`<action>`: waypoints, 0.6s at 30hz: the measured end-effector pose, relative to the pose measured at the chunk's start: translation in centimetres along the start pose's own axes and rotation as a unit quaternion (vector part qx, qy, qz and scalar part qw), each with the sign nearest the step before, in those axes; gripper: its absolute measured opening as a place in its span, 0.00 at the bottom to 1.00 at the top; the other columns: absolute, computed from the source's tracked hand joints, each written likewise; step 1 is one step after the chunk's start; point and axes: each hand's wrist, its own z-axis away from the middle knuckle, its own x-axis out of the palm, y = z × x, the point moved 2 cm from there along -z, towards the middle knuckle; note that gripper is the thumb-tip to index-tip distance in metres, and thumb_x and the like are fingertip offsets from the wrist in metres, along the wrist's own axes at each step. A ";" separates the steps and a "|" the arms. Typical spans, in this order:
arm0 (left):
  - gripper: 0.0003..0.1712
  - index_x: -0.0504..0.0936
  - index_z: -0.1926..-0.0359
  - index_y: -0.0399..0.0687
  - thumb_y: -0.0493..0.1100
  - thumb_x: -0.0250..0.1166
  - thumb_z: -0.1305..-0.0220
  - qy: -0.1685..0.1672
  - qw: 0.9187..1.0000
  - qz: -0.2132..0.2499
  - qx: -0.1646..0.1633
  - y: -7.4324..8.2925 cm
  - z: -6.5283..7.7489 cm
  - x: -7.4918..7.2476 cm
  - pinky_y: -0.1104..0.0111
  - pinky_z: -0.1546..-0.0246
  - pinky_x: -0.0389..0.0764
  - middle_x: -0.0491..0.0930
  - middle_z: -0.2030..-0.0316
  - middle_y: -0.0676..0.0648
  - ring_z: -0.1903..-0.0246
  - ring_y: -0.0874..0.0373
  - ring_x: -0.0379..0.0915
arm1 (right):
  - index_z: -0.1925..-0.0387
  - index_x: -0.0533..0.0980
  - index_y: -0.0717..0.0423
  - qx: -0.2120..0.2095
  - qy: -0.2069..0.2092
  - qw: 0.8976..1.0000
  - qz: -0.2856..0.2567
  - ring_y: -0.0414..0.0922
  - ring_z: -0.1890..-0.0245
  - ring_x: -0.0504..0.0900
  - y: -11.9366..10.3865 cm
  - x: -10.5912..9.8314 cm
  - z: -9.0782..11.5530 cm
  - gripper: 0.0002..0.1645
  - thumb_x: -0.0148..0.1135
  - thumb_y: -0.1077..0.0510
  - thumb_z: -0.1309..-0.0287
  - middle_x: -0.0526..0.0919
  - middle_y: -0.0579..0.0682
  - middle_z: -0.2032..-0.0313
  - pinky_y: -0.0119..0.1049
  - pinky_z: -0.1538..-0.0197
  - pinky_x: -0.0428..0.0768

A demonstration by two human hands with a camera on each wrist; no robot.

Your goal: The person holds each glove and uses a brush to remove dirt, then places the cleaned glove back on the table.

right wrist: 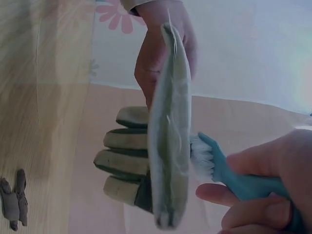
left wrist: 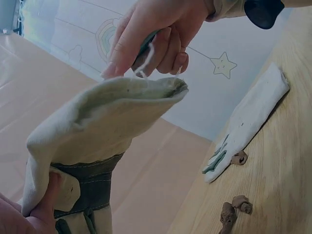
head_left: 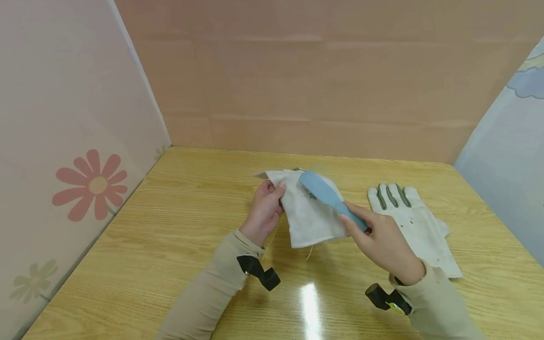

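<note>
My left hand (head_left: 262,210) grips one edge of a white work glove (head_left: 316,224), holding it up over the table. Green-edged fingers and a dark green band show on the glove's other side in the wrist views. Its open cuff (right wrist: 168,131), with loose threads, faces my body. My right hand (head_left: 384,238) holds a blue brush (head_left: 325,191) by the handle. Its white bristles (right wrist: 201,158) are right against the glove's pale side. Dark specks mark the cloth beside the brush head in the head view.
A second white glove (head_left: 418,231), with green between its fingers and small dark spots, lies flat on the right of the wooden table (head_left: 178,212). Brown lumps (left wrist: 228,217) sit on the tabletop. Walls with printed drapes stand behind and at both sides.
</note>
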 end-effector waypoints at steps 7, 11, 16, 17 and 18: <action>0.17 0.60 0.40 0.38 0.36 0.44 0.28 0.000 1.000 0.000 0.005 0.2 0.0 0.0 0.73 0.65 0.77 0.72 0.58 0.49 0.64 0.64 0.74 | 0.47 0.75 0.64 0.006 -0.002 1.000 0.030 0.29 0.90 0.53 0.6 -0.3 -0.2 0.21 0.59 0.58 0.39 0.65 0.42 0.89 0.28 0.86 0.59; 0.18 0.60 0.40 0.38 0.37 0.44 0.28 0.000 1.000 -0.002 0.005 0.3 0.0 0.0 0.74 0.65 0.77 0.72 0.57 0.48 0.64 0.64 0.75 | 0.46 0.75 0.64 0.011 -0.008 0.999 0.031 0.30 0.90 0.52 0.8 -0.6 -0.2 0.21 0.58 0.57 0.38 0.62 0.42 0.90 0.28 0.86 0.59; 0.18 0.60 0.39 0.38 0.36 0.44 0.28 0.001 1.000 -0.001 0.004 0.4 0.1 0.0 0.74 0.65 0.77 0.72 0.55 0.47 0.63 0.64 0.75 | 0.45 0.74 0.64 0.025 -0.019 0.999 0.033 0.30 0.90 0.52 0.7 -0.9 -0.2 0.22 0.57 0.56 0.37 0.61 0.41 0.90 0.28 0.86 0.59; 0.18 0.60 0.39 0.38 0.36 0.44 0.28 0.001 1.000 -0.002 0.005 0.4 0.1 -0.1 0.74 0.65 0.77 0.72 0.55 0.47 0.63 0.64 0.75 | 0.45 0.74 0.64 0.029 -0.022 0.999 0.034 0.30 0.90 0.52 0.7 -1.0 -0.2 0.22 0.56 0.55 0.37 0.61 0.41 0.90 0.28 0.86 0.59; 0.18 0.60 0.39 0.38 0.36 0.44 0.28 0.002 1.000 -0.003 0.005 0.4 0.1 -0.1 0.74 0.65 0.77 0.72 0.55 0.47 0.63 0.63 0.75 | 0.45 0.74 0.63 0.032 -0.024 0.999 0.034 0.30 0.90 0.52 0.7 -1.0 -0.2 0.23 0.56 0.55 0.36 0.61 0.41 0.90 0.28 0.86 0.59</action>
